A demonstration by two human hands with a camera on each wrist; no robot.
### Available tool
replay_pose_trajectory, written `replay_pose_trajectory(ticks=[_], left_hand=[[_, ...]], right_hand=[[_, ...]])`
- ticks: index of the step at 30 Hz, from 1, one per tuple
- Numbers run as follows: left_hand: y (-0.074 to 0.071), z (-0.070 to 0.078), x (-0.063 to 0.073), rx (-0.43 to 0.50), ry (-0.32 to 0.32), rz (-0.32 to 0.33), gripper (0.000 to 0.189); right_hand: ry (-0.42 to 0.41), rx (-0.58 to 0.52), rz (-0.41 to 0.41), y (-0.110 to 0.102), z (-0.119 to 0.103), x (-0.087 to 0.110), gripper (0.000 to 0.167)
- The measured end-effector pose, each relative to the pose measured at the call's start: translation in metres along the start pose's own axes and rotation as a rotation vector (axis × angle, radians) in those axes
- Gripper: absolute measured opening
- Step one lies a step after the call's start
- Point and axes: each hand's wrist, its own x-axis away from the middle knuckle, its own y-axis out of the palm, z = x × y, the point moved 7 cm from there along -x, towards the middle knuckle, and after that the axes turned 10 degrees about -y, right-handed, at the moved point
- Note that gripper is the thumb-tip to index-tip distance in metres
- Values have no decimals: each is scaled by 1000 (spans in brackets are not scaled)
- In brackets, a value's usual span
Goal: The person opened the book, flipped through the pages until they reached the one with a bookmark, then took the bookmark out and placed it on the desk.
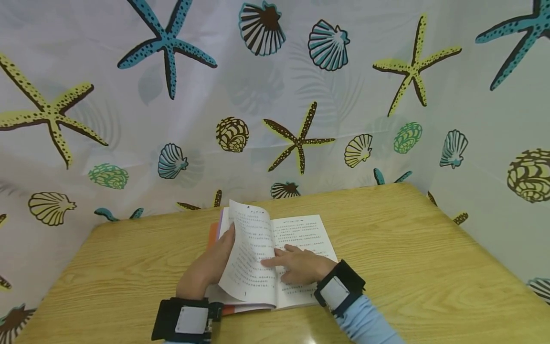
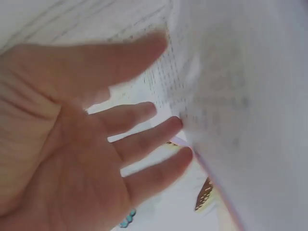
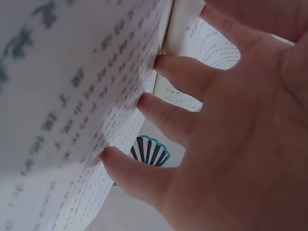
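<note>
head: book [image 1: 257, 241] touching both hands [image 1: 209, 263] [image 1: 304, 266]

The book [image 1: 277, 297] lies open on the table [image 1: 429, 248], its right page [image 1: 307, 234] flat and a page [image 1: 251, 239] raised over its left half. The left hand [image 1: 214, 260] is left of this raised page, fingers behind it. The right hand [image 1: 302, 265] is over the right page, fingers extending left across the gutter onto the raised page. Behind the table hangs a cloth [image 1: 258, 91], which continues along the left and right sides.
</note>
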Motion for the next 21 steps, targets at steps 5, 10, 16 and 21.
replay_pose_trajectory(ticks=[5, 10, 16, 21], left_hand=[[-4, 4, 1, -37, -19, 16, 69], [-13, 11, 5, -101, -63, 36, 67], [-18, 22, 10, -182, -31, 58, 57], [-18, 31, 12, -185, -17, 50, 49]], right_hand=[[6, 1, 1, 0, 1, 0, 48], [3, 15, 2, 1, 2, -1, 48], [3, 31, 4, 1, 2, -1, 48], [3, 45, 2, 0, 0, -1, 49]])
